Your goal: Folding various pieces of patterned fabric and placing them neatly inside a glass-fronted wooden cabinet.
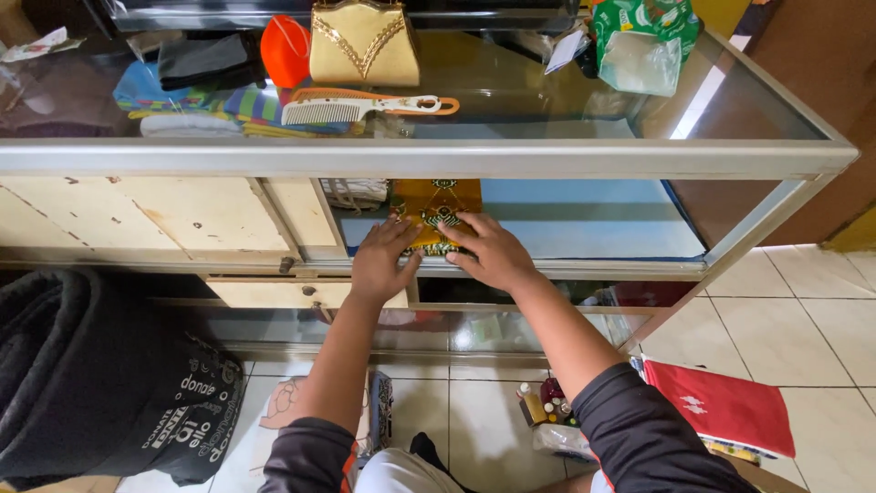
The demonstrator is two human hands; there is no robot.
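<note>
Both my hands reach into the upper shelf of a glass display cabinet (456, 160). My left hand (381, 260) and my right hand (488, 251) lie flat, fingers spread, on a folded yellow cloth with a green and black pattern (436, 203). The cloth rests on a blue shelf lining (584, 219). Neither hand grips it; the palms press on its front edge.
On the glass top lie a white comb (328, 110), a gold handbag (363, 44), an orange item (285, 47), folded cloths (182, 91) and a green packet (643, 41). A black bag (100, 383) stands at left. A red pouch (721, 406) and small bottles (546, 402) lie on the tiled floor.
</note>
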